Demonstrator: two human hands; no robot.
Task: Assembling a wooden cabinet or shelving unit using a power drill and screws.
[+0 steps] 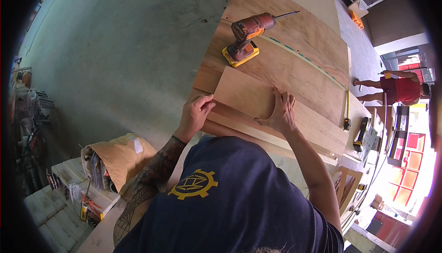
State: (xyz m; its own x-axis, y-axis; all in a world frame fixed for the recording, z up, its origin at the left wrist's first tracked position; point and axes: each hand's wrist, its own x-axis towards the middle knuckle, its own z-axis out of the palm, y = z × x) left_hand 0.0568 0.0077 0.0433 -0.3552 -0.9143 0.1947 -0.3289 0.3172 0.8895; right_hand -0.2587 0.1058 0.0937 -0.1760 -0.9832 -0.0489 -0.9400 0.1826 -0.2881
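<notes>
A rectangular piece of plywood (241, 92) lies on a larger plywood panel (304, 85) in front of me. My right hand (282, 112) rests on the right part of this piece, thumb and fingers spread apart. At its left corner is my left hand (197, 112), fingers pinched together; whether they grip the edge or something small is hidden. Beyond the piece, a red and black cordless drill (251, 34) stands on its yellow battery, its long bit pointing right.
A tape measure (347, 124) with its blade out and another cordless tool (361, 135) lie on the right. Left of me, a brown paper bag (126, 158) sits by stacked boxes (69, 174). A person in red (407, 85) stands farther right.
</notes>
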